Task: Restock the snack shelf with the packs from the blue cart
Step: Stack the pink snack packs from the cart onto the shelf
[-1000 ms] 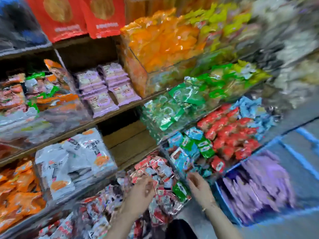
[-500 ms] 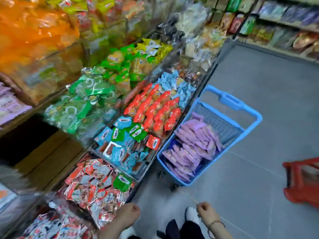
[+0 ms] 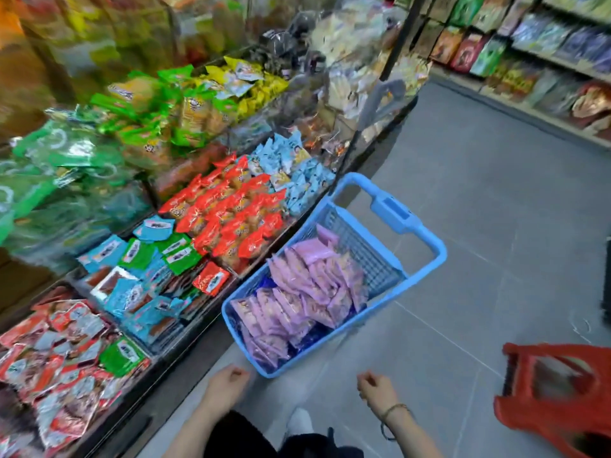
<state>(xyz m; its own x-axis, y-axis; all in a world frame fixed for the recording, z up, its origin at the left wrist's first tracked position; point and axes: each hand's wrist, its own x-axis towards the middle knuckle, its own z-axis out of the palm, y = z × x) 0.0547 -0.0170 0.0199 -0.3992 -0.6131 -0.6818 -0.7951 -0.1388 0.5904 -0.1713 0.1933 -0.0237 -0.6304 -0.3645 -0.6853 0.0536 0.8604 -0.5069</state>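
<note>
I am between loads. My left hand (image 3: 228,385) and right hand (image 3: 377,390) hover empty, fingers loosely curled, just short of the blue cart (image 3: 438,259), which stands on the floor beside the snack shelf (image 3: 195,332). Next, I judge, I reach in for the purple packs (image 3: 307,289): glossy, crinkly, flat film pillows stacked on edge, likely slippery.

Glossy film packs (image 3: 307,292), plastic cart (image 3: 396,211)

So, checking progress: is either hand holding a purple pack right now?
No, the left hand and right hand hold nothing; the purple packs lie in the blue cart.
</note>
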